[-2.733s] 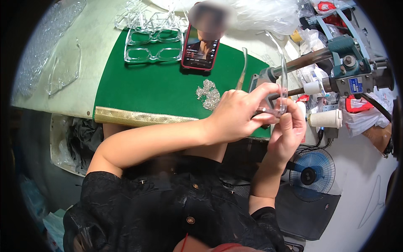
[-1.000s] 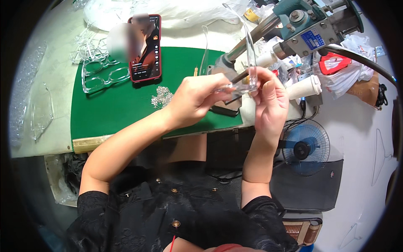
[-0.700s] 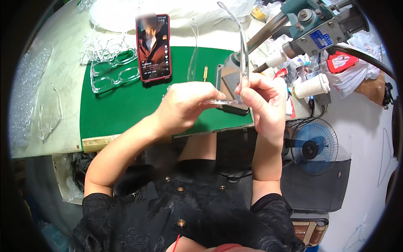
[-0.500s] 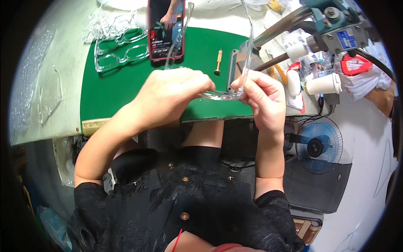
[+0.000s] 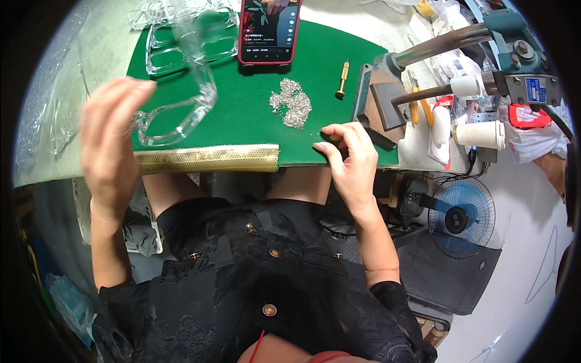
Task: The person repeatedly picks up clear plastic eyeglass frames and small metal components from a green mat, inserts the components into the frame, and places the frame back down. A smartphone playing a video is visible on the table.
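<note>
My left hand (image 5: 109, 145), smeared by motion, is at the left of the green mat. Beside its fingers is a clear eyeglass frame (image 5: 163, 142), one rim against the hand and a blurred temple pointing up and away; the exact grip is partly hidden. My right hand (image 5: 351, 160) rests at the mat's front edge with thumb and forefinger apart, holding nothing. Just beyond it lies a loose heap of tiny silvery screws or similar metal bits (image 5: 293, 106). A brass-coloured screwdriver (image 5: 342, 80) lies farther off to the right.
More clear eyeglass frames (image 5: 166, 59) lie at the back left. A phone in a red case (image 5: 268, 33) stands behind the heap. A green bench press (image 5: 387, 91) stands right, near a white cup (image 5: 481, 135). A gold perforated strip (image 5: 209, 158) runs along the mat's front edge.
My right hand has let go of the eyeglass frame and come down to the mat's edge. My left hand and the frame have moved left, uncovering the metal bits.
</note>
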`<action>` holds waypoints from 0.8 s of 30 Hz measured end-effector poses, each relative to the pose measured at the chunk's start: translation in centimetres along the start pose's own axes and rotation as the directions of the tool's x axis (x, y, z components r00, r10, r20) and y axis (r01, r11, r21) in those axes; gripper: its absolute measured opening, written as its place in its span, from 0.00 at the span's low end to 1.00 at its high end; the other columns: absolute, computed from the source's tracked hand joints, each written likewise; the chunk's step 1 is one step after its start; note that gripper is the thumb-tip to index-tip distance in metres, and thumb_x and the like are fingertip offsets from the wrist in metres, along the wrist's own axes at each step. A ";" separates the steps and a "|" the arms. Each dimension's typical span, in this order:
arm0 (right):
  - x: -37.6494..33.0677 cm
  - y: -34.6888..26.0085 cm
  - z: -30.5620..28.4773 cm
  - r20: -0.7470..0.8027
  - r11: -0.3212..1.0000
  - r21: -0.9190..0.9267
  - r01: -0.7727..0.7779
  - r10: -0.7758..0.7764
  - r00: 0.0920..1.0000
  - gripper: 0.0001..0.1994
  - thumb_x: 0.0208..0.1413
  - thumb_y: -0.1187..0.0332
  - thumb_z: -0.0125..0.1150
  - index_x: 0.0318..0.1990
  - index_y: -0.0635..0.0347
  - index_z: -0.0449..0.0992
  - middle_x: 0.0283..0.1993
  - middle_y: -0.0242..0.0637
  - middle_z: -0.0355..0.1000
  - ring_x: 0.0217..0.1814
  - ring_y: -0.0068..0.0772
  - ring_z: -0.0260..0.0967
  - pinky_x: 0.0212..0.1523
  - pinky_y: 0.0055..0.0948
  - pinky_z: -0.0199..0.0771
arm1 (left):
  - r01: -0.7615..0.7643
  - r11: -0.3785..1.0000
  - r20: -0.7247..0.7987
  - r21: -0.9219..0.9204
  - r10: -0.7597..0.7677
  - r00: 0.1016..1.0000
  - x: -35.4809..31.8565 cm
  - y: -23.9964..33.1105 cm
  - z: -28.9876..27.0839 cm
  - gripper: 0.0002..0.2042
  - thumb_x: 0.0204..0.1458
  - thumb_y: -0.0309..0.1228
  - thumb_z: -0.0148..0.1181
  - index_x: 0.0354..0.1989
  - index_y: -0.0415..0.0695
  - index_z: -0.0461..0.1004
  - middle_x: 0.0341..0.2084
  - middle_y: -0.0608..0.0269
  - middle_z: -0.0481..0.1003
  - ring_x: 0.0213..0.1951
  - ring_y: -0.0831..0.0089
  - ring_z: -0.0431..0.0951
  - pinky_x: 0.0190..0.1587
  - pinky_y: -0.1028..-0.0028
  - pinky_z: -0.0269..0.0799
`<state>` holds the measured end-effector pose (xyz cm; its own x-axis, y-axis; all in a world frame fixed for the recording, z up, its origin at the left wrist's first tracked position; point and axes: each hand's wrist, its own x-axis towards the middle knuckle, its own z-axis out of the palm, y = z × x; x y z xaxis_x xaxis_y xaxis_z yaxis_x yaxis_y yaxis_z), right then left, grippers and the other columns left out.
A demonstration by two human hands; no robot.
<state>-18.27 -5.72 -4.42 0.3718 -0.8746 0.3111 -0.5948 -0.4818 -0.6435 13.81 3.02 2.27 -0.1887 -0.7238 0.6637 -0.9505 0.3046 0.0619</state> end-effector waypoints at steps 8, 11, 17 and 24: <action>1.6 0.6 0.4 0.093 0.996 -0.019 0.082 -0.080 0.992 0.06 0.42 0.74 0.68 0.27 0.60 0.75 0.26 0.34 0.69 0.26 0.34 0.69 0.27 0.30 0.68 | 0.340 0.785 -0.401 -0.517 -0.573 0.714 -2.9 -5.1 -0.5 0.18 0.59 0.34 0.52 0.53 0.33 0.65 0.47 0.48 0.72 0.52 0.59 0.72 0.58 0.60 0.65; 2.1 0.1 0.8 0.106 0.990 -0.060 0.128 -0.122 0.987 0.06 0.43 0.72 0.67 0.26 0.59 0.74 0.26 0.34 0.68 0.27 0.36 0.69 0.28 0.32 0.68 | 0.406 0.450 -0.092 -0.796 -0.752 0.653 -5.4 -6.1 -1.7 0.22 0.64 0.42 0.41 0.50 0.32 0.67 0.39 0.48 0.75 0.45 0.57 0.76 0.53 0.60 0.69; 1.9 -0.5 1.1 0.111 0.968 -0.217 0.126 -0.104 0.988 0.06 0.45 0.71 0.66 0.27 0.58 0.73 0.27 0.35 0.67 0.30 0.38 0.69 0.28 0.35 0.68 | 0.399 0.256 0.146 -0.880 -0.654 0.742 -3.8 -2.4 -1.5 0.24 0.64 0.40 0.41 0.54 0.29 0.66 0.35 0.50 0.76 0.40 0.62 0.78 0.47 0.66 0.73; 1.2 -1.6 1.6 0.052 0.916 -0.382 0.123 -0.112 0.992 0.07 0.48 0.70 0.64 0.28 0.58 0.71 0.29 0.35 0.65 0.30 0.38 0.68 0.28 0.35 0.69 | 0.290 0.176 0.145 -0.941 -0.565 0.813 -2.2 0.1 -2.1 0.34 0.58 0.41 0.45 0.64 0.27 0.46 0.42 0.47 0.76 0.43 0.66 0.73 0.49 0.70 0.66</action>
<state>-15.69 -5.94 -4.16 0.4721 -0.8115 0.3444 -0.7716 -0.5694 -0.2838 14.68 5.97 2.39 0.3475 -0.8497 0.3966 0.0101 0.4263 0.9045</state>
